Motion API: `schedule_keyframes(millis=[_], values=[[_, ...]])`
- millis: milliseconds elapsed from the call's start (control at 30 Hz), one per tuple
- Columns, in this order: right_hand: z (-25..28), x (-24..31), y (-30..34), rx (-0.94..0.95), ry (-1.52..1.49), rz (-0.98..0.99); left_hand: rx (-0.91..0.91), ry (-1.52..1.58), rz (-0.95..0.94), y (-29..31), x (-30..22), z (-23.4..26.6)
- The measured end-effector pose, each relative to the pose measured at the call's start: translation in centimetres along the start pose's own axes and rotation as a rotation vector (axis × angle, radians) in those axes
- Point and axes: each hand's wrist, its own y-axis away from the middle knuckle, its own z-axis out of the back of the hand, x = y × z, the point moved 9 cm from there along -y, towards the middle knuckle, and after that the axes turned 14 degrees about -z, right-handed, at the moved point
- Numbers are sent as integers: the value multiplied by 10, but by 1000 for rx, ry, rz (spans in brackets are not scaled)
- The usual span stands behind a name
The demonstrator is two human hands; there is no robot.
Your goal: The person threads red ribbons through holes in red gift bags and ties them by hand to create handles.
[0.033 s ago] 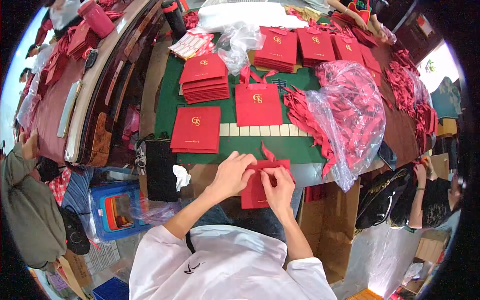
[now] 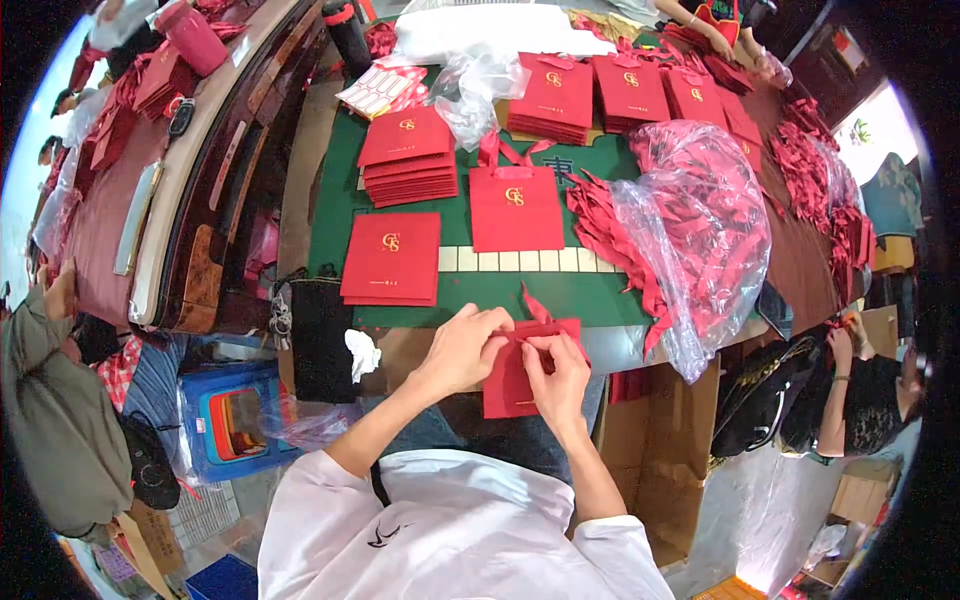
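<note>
A flat red paper bag lies at the table's near edge, partly overhanging it. My left hand is closed at its upper left, fingers bent over the top. On the bag's front, my right hand pinches thumb and finger together near the top edge, apparently on a bit of red ribbon; the fingers partly hide it. A ribbon end sticks up beyond the bag's top. Farther off stands a bag with ribbon handles. Left of it lie a few flat bags, with a taller stack behind.
A clear plastic sack of red ribbons bulges at the right, loose ribbons spilling beside it. A row of white tiles crosses the green tabletop. More bag stacks stand at the back. A crumpled tissue lies front left.
</note>
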Motion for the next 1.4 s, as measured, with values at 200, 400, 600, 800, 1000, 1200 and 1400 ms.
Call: schedule_keyframes(millis=[200,400,600,800,1000,1200,1400], values=[[10,9,5,11,-72,15,36,470,182,0,16,-8],[11,8,7,45,-105,-44,35,546,198,2,19,-16],[9,0,7,72,-184,-148,62,479,188,-3,5,-6],[11,2,6,97,-213,-190,64,481,181,-4,6,-6],[16,3,6,77,-166,-152,51,530,178,-2,13,-11],[17,9,6,78,-180,-140,61,515,183,-3,9,-9],[14,11,4,116,-137,-154,62,503,182,-2,5,-9]])
